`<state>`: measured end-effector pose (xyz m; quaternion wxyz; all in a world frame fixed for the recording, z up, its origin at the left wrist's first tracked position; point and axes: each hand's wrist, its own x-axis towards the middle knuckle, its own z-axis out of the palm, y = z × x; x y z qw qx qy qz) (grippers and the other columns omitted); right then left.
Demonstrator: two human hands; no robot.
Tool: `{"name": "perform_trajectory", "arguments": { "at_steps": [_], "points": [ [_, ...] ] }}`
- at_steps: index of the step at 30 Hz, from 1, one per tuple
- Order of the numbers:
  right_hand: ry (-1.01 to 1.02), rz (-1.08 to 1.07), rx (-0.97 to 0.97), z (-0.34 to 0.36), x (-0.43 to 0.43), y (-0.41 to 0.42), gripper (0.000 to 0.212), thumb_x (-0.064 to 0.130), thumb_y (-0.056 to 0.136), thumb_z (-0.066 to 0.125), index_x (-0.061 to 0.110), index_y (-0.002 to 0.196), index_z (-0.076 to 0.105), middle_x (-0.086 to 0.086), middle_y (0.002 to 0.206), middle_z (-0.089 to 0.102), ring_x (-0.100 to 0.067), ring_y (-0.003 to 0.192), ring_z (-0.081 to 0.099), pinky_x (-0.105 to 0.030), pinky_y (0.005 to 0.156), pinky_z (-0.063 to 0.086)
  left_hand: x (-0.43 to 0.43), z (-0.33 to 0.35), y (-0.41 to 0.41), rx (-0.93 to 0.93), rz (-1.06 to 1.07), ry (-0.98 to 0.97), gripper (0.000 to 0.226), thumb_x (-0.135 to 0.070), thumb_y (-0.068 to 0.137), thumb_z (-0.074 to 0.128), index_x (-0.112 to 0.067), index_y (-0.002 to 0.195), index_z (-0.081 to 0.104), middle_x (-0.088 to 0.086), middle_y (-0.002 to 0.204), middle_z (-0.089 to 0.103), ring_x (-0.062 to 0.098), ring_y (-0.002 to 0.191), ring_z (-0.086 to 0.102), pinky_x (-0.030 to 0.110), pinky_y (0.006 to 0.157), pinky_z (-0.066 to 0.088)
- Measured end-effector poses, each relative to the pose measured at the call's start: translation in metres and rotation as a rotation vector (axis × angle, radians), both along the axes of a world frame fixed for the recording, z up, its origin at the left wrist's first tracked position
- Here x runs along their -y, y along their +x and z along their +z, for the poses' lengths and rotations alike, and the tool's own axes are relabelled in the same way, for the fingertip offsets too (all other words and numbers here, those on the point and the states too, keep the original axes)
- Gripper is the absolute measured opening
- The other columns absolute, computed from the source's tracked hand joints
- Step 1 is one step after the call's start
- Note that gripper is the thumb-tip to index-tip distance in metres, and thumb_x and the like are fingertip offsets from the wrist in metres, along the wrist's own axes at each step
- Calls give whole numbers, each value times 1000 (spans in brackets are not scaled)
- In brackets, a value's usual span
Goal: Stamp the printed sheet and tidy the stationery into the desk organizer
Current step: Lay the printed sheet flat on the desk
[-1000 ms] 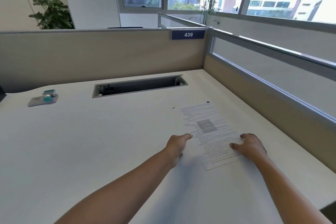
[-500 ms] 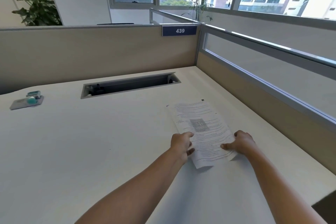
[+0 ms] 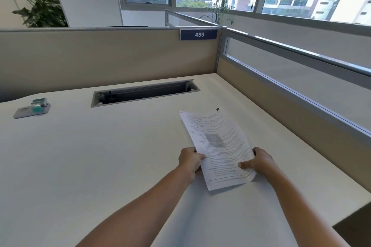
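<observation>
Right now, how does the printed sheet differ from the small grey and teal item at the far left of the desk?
The printed sheet is gripped by the left hand and the right hand; the grey and teal item lies untouched. The sheet is broad, thin and curved; the item is small and thicker. Both are at the same white desk.

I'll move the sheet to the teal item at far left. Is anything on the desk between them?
Nothing visible: only bare desk lies between the printed sheet and the teal item; the cable slot sits farther back.
</observation>
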<state>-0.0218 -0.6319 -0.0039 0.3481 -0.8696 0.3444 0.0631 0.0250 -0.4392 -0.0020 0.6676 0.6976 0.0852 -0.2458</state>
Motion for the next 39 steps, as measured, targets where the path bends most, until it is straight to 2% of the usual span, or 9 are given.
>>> {"name": "perform_trajectory", "arguments": {
  "at_steps": [4,10,13,16,19,27,33,35,39],
  "points": [
    [93,-38,176,-2,-16,-6,35,15,86,62,4,117,52,-14,117,58,-27,100,53,-28,76,36,-28,1,3,79,65,17,19,5,86,55,-4,99,65,16,109,66,31,94,64,37,82,54],
    [375,24,343,6,-61,-13,7,11,93,52,10,97,59,-7,90,67,-17,71,58,-25,63,44,-102,12,2,219,143,74,27,6,86,55,-6,108,64,10,108,68,28,93,64,39,84,54],
    [485,84,387,11,-95,-9,10,8,93,52,14,89,59,-4,85,68,-18,70,62,-27,65,51,-142,18,-4,253,207,42,36,7,86,54,-7,119,60,7,110,66,27,95,64,37,84,52],
    [596,147,404,15,-131,-3,14,5,92,52,14,87,60,-8,85,69,-24,75,64,-39,80,53,-182,23,-14,293,277,12,33,7,87,53,-7,116,61,7,108,66,25,92,63,34,80,53],
    [668,232,377,17,-165,2,13,2,92,51,11,93,61,-7,86,69,-22,75,64,-40,82,53,-224,26,-22,287,355,-36,30,7,88,52,-5,114,62,10,107,67,25,91,63,30,76,52],
    [755,387,320,21,-261,12,19,-5,87,54,8,93,66,-6,93,70,-18,83,66,-20,70,56,-331,29,-44,283,494,-88,28,5,90,49,-10,108,63,6,102,68,15,83,65,19,65,57],
    [742,452,282,17,-328,15,17,-3,84,60,5,99,64,-12,99,69,-25,90,68,-22,75,58,-403,27,-51,282,574,-78,29,8,88,50,-4,111,62,6,97,68,16,79,65,21,67,57],
    [738,444,283,15,-344,17,16,-4,83,62,6,96,63,-16,96,66,-26,88,66,-24,77,57,-421,23,-51,269,596,-60,29,9,87,51,-2,111,62,7,93,69,18,79,64,25,73,55],
    [698,429,274,8,-370,19,17,-4,82,64,12,85,63,-15,92,63,-24,84,63,-27,79,56,-448,11,-44,250,602,-17,28,10,84,55,-3,108,64,3,85,70,17,74,64,25,69,56]
  ]
}}
